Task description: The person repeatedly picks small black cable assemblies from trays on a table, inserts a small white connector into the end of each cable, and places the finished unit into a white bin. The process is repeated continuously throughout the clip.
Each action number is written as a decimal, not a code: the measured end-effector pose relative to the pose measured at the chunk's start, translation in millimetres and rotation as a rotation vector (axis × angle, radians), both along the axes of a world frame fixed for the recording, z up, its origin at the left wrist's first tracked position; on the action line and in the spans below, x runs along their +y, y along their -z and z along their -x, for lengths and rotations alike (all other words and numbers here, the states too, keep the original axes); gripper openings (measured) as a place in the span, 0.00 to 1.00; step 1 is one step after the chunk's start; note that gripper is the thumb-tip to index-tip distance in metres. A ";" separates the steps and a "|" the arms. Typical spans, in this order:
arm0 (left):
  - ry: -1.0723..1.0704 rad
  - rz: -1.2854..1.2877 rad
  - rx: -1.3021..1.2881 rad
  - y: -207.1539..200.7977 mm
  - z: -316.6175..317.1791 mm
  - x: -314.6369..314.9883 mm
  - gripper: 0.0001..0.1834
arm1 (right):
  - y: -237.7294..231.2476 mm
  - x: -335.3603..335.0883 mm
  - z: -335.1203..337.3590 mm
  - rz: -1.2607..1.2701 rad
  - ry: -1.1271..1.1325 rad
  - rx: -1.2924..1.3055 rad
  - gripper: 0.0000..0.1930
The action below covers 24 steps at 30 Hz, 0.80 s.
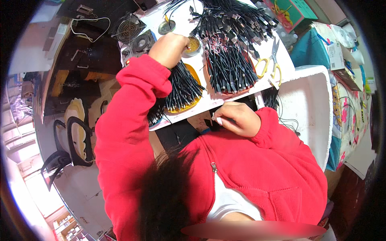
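Note:
My left hand (171, 49) reaches over the white table with its fingers curled and pinched beside a small round tin (193, 46) of amber-coloured material. What the fingertips hold, if anything, is hidden. Under that wrist, black cables (181, 88) fan across a yellow tray (194, 71). Close to my body, just off the table's near edge, my right hand (240, 119) is closed, thumb and fingers pressed together. Anything between them is too small to make out. Beyond it, more black cables (229, 70) with bared reddish wire ends lie on a red tray (240, 92).
A large heap of black USB cables (235, 22) covers the far side. Yellow-handled scissors (274, 58) lie right of the red tray. A second small tin (166, 27) and a fan (142, 41) stand at the far left. A white foam box (299, 96) borders the table's right.

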<state>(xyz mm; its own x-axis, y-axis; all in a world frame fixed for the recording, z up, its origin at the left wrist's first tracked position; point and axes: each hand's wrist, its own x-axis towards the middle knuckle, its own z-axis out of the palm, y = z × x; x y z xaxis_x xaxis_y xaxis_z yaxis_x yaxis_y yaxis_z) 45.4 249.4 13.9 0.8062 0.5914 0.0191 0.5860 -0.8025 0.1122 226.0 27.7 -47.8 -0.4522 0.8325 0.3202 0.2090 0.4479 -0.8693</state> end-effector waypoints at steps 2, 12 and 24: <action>0.028 -0.026 -0.023 13.6 -6.0 7.3 0.07 | 2.8 2.4 -3.0 0.029 -0.012 0.005 0.06; -0.013 0.042 0.166 35.4 -20.1 23.1 0.08 | 7.9 12.5 -10.8 0.098 0.001 0.027 0.05; -0.015 0.066 0.084 41.5 -19.2 26.6 0.07 | 11.6 10.3 -7.4 0.069 0.030 0.027 0.05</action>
<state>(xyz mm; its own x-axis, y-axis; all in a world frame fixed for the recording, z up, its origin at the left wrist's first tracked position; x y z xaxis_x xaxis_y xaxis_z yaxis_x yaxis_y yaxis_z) 64.5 276.0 -27.6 0.7941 0.6014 -0.0874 0.6077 -0.7859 0.1142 233.4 38.1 -59.5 -0.4190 0.8660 0.2728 0.1978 0.3803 -0.9035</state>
